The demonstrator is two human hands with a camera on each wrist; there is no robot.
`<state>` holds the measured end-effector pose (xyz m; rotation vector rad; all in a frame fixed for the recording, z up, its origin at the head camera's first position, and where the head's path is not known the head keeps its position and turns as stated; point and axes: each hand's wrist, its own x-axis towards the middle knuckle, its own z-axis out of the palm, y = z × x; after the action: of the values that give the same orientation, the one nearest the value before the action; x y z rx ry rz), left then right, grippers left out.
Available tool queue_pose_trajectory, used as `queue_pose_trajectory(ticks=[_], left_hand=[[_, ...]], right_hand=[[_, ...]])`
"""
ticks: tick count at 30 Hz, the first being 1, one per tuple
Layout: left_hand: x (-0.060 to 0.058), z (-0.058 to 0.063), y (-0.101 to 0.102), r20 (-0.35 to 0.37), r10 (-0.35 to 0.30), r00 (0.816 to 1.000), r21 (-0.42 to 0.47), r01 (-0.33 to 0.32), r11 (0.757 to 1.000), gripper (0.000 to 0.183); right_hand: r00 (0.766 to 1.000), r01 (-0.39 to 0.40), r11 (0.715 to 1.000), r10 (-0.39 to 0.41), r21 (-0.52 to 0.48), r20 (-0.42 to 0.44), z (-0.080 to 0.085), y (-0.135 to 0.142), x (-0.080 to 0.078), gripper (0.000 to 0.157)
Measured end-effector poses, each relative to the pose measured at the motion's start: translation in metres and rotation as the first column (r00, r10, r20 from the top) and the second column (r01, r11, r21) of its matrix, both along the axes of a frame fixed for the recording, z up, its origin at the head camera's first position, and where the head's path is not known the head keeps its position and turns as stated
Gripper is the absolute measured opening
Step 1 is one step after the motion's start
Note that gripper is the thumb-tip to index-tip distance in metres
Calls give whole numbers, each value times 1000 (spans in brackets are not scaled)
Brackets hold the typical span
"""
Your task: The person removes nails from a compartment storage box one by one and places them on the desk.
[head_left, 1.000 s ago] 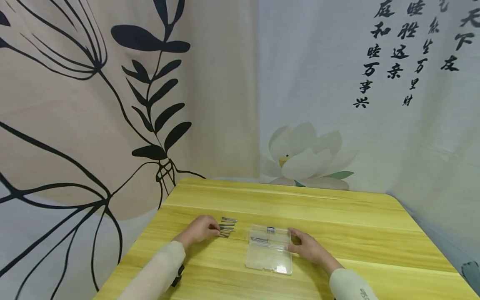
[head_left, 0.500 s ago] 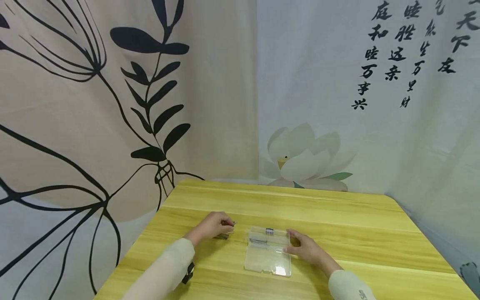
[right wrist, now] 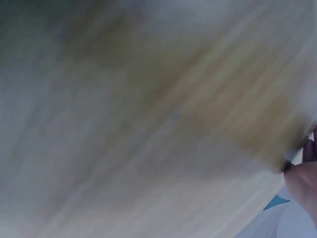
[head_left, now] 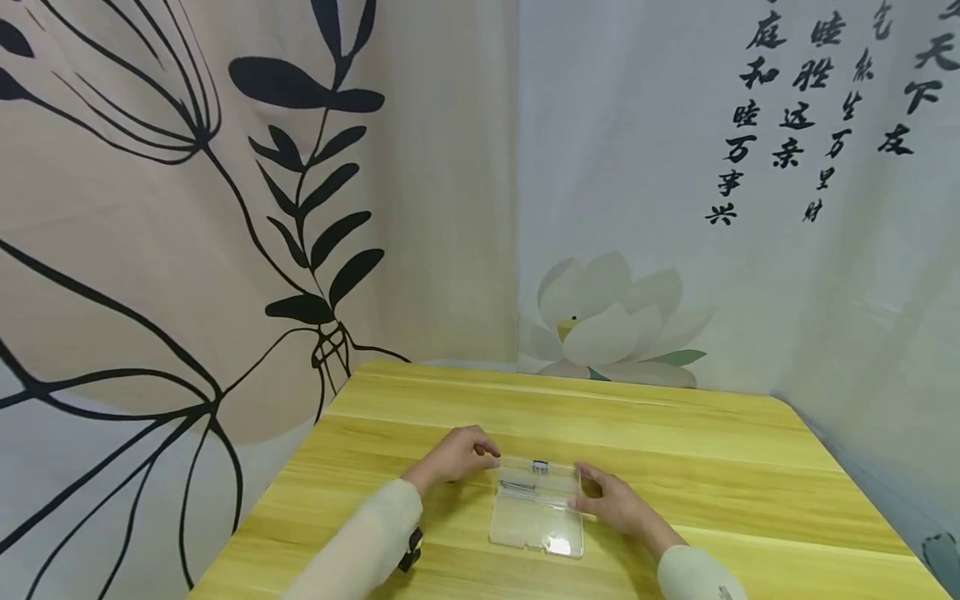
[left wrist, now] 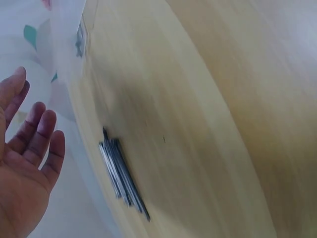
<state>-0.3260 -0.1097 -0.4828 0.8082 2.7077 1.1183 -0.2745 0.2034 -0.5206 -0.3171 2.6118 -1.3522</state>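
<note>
A clear plastic box (head_left: pixel 536 521) lies open on the table, with a few thin dark metal rods (head_left: pixel 517 486) in its back half. My left hand (head_left: pixel 461 452) is over the table with its fingertips right at the box's left edge. In the left wrist view its thumb and index fingertips meet while the other fingers are loosely bent; I cannot tell whether a rod is between them. Several thin metal rods (left wrist: pixel 121 173) lie side by side on the table near that hand. My right hand (head_left: pixel 613 500) grips the box's right side, thumb and fingers spread along the edge.
The yellow wood-grain table (head_left: pixel 660 450) reaches back to a printed curtain (head_left: pixel 450 167). Small dark marks (head_left: pixel 540 467) show at the box's back edge. A black strap (head_left: pixel 411 552) is on the left sleeve. The right wrist view is mostly blurred.
My left hand has moved right, from the rods on the table to the left edge of the box. The right hand and the box have stayed in place.
</note>
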Motion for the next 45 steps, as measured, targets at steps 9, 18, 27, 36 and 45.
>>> queue_pose_trajectory(ticks=[9, 18, 27, 36, 45], left_hand=[[0, -3, 20, 18, -33, 999, -14, 33, 999, 12], [-1, -6, 27, 26, -65, 998, -61, 66, 996, 8], [-3, -4, 35, -13, -106, 994, -125, 104, 987, 9], [-5, -10, 40, 50, -115, 992, -129, 121, 984, 10], [-7, -12, 41, 28, -142, 989, -128, 145, 981, 8]], right_hand=[[1000, -3, 1000, 3, 10, 4, 1, 1, 0, 74], [1000, -7, 1000, 7, -1, 13, -2, 2, -2, 74], [1000, 5, 1000, -5, 3, 16, -5, 2, -2, 73], [1000, 13, 1000, -13, 4, 0, -5, 1, -2, 72], [1000, 20, 1000, -20, 10, 0, -6, 1, -3, 73]])
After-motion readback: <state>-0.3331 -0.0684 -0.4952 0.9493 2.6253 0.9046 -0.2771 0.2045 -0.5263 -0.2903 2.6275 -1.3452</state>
